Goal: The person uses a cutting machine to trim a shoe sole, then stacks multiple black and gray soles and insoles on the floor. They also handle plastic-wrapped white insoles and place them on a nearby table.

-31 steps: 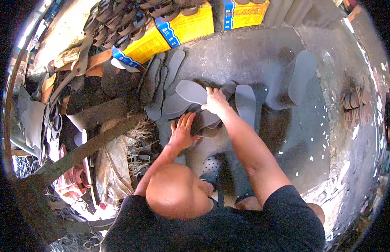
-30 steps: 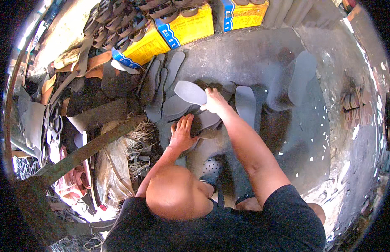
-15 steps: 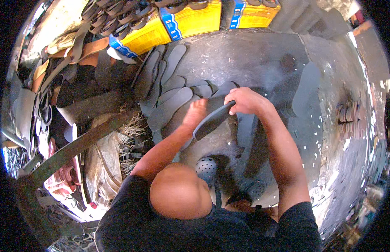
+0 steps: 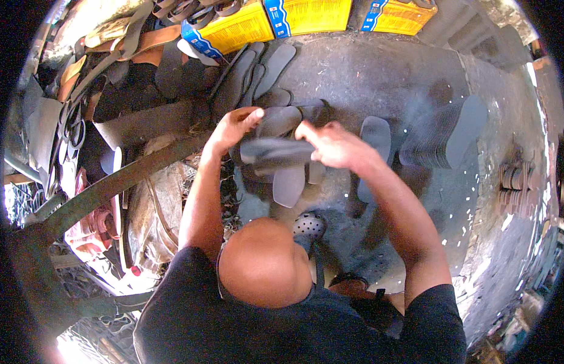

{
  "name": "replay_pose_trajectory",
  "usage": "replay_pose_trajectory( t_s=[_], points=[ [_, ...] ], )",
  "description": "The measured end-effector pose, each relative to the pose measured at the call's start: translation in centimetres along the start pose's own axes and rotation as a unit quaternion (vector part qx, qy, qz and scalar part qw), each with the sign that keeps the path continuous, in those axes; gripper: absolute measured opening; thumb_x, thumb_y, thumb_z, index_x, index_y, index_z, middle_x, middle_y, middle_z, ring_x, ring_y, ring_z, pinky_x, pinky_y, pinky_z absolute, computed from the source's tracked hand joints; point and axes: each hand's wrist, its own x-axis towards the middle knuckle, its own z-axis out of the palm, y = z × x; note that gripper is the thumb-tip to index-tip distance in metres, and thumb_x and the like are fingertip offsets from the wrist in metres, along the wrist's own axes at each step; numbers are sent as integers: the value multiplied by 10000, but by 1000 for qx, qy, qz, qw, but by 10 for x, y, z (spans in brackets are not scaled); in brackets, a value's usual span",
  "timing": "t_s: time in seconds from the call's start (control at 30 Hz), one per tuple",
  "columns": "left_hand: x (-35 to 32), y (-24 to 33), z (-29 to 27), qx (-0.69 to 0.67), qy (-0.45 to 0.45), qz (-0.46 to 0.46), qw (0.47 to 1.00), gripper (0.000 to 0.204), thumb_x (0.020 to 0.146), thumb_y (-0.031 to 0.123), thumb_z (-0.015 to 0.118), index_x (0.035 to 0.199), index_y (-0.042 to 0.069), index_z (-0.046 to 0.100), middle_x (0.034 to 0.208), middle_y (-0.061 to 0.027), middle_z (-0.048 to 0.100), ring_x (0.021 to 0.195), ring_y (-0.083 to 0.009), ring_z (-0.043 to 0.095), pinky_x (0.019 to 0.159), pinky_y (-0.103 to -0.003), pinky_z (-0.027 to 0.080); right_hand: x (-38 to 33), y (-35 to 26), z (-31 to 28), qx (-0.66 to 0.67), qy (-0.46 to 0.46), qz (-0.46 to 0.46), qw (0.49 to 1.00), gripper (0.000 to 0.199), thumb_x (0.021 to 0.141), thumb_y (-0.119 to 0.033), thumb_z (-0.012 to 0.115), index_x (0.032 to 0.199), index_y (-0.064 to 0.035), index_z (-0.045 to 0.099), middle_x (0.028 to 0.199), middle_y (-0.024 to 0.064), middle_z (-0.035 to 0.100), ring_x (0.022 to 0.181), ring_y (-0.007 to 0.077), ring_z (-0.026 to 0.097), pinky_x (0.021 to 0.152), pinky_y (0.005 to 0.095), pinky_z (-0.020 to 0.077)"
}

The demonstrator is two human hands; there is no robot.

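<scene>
A grey shoe sole [image 4: 274, 150], smeared by motion, lies roughly level between my hands above the floor. My right hand [image 4: 339, 145] grips its right end between thumb and fingers. My left hand [image 4: 233, 128] is raised near the sole's left end, apart from it, fingers loosely bent, thumb stretched out and nothing visible in it. Beneath the sole, more soles overlap on the floor, including a pale grey sole [image 4: 289, 185] just below and a darker sole [image 4: 279, 121] behind. Another sole [image 4: 374, 136] lies to the right of my right hand.
A row of stacked grey soles [image 4: 467, 130] stands on the right. Yellow and blue boxes [image 4: 312, 15] line the far side. On the left are dark sheet material [image 4: 145, 121], strips and scraps, with a metal bar [image 4: 130, 176] running across. A perforated clog [image 4: 309, 224] is near me.
My right hand has brought the sole from a slanted to a nearly level position. My left hand has moved away to the left and forward. The whole view has shifted slightly.
</scene>
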Motion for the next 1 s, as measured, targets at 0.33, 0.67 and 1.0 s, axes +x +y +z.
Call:
replay_pose_trajectory(
  t_s=[0.33, 0.67, 1.0],
  points=[
    [7, -93, 29, 276, 121, 66, 951, 1108, 564, 340, 976, 1508, 113, 442, 1469, -276, 484, 1356, -454, 476, 1127, -473, 427, 11, 8, 81, -231, 27, 20, 972, 852, 653, -255, 895, 1373, -19, 506, 1409, 142, 538, 1439, 347, 399, 1188, 618, 263],
    [-1, -31, 22, 220, 178, 189, 940, 401, 883, 206, 767, 1265, 114, 688, 1231, -185, 697, 1158, -343, 665, 1001, -393, 512, -8, -28, 174, -79, 182, 113, 974, 717, 703, -407, 871, 1223, 8, 605, 1318, 208, 527, 1299, 419, 451, 1066, 528, 385],
    [-58, -52, 47, 201, -258, 136, 935, 330, 930, 281, 714, 1205, 101, 733, 1157, -146, 738, 1107, -277, 694, 973, -380, 528, -60, -37, 157, -99, 248, 14, 964, 674, 724, -347, 852, 1272, -52, 594, 1387, 179, 540, 1296, 369, 482, 1040, 539, 357]
  ],
)
